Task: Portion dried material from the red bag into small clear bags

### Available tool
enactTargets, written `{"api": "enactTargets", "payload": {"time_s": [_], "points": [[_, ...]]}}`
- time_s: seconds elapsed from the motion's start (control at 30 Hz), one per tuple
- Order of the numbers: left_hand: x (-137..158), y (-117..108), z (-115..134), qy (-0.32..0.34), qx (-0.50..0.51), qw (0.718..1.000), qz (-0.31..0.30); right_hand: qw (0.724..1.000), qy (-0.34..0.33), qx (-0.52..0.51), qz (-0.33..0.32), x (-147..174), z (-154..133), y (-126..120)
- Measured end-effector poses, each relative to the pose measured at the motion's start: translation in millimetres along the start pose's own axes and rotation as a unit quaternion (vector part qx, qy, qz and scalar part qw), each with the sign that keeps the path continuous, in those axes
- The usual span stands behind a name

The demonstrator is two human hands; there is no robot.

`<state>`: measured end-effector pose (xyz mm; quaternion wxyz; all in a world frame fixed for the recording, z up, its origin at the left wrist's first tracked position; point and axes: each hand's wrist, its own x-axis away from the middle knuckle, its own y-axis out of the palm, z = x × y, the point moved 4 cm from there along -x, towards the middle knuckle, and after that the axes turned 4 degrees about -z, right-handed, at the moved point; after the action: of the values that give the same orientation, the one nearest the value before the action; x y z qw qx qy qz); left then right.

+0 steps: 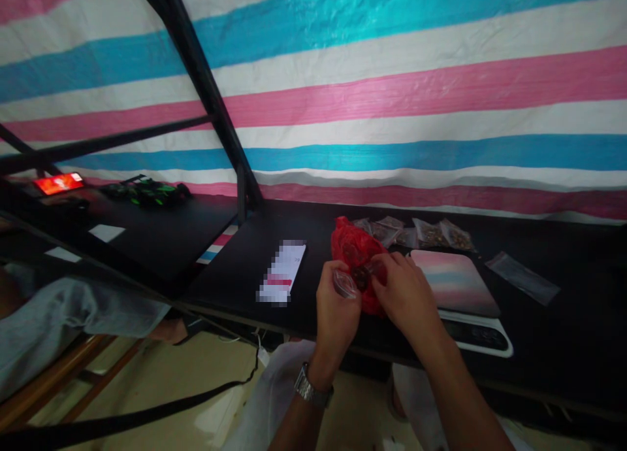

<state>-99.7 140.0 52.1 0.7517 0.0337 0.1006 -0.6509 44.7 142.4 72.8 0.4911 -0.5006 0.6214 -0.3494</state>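
Between my hands, over a crumpled red plastic bag (353, 240), is a small clear plastic bag (345, 284). My left hand (337, 310), with a metal watch on the wrist, is closed on one side of it. The fingers of my right hand (405, 287) are pinched together at clear film on the other side, and their tips are partly hidden. Small dark pieces (361, 278) show between the hands, at the mouth of the red bag. Just right of my right hand lies a white kitchen scale (502, 336) with a shiny reflective plate (453, 281).
Several filled clear bags (443, 234) lie along the back of the black table (539, 255). A flat clear bag (523, 278) is right of the scale. Left are a phone (284, 273), a black frame post (210, 98) and another table with a green-black model car (151, 191). Someone sits there.
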Motion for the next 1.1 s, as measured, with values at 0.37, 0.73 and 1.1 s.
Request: {"api": "enactTargets", "payload": {"time_s": [0.37,0.73,1.1], "points": [[-4,-7,2,-0.003,0.068,0.998,-0.01,0.997,-0.029,-0.054,-0.038,-4,-9,6],[-11,-19,3,-0.029,0.221,0.973,0.056,0.976,0.016,-0.171,-0.131,-1,-9,5],[-10,-27,17,-0.006,0.173,0.985,0.021,0.94,0.056,-0.301,-0.151,4,-5,1]]}}
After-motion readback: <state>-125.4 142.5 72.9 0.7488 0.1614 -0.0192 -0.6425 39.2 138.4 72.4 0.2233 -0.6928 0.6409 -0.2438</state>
